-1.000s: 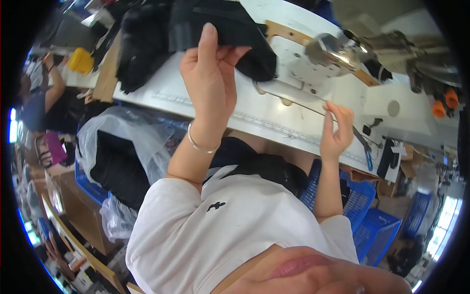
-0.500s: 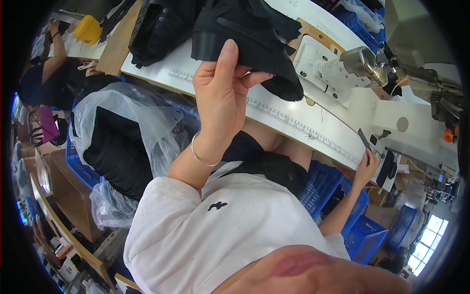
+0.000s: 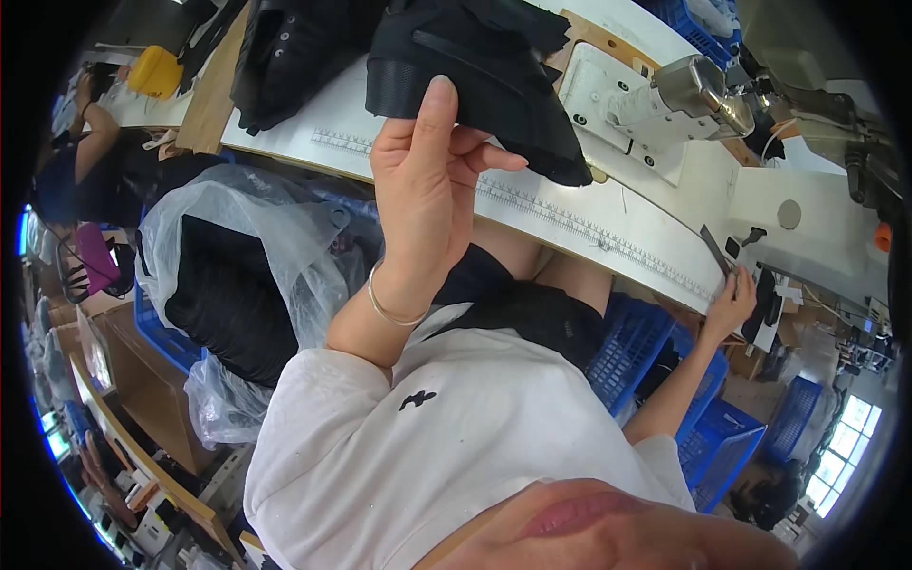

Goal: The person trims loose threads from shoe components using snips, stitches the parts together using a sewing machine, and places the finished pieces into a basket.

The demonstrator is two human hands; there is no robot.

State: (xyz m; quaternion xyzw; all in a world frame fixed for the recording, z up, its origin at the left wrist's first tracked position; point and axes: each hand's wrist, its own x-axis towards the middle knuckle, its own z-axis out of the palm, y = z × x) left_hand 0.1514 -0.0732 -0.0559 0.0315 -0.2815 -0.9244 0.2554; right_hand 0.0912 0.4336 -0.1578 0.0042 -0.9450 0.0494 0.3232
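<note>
My left hand point(image 3: 423, 171), with a bangle on its wrist, pinches the lower edge of a black shoe upper point(image 3: 465, 71) between thumb and fingers. The upper has a ribbed patch near my thumb and is held over the white sewing table point(image 3: 541, 207). At the table's right end, my right hand point(image 3: 732, 304) has its fingers closed round one end of a narrow dark strip point(image 3: 714, 250). What kind of thing the strip is, I cannot make out. Another black piece with eyelets point(image 3: 299, 57) lies on the table to the left.
A sewing machine's metal head point(image 3: 703, 95) and bed plate point(image 3: 608, 104) stand right of the upper. A printed ruler scale point(image 3: 589, 229) runs along the table's front. Below are a plastic bag of black pieces point(image 3: 233, 294) and blue crates point(image 3: 622, 347). A co-worker's arm point(image 3: 95, 142) shows far left.
My right hand and the dark strip have shifted slightly right along the table. The shoe upper has tilted a little in my left hand, which stays in nearly the same place. The view has turned slightly.
</note>
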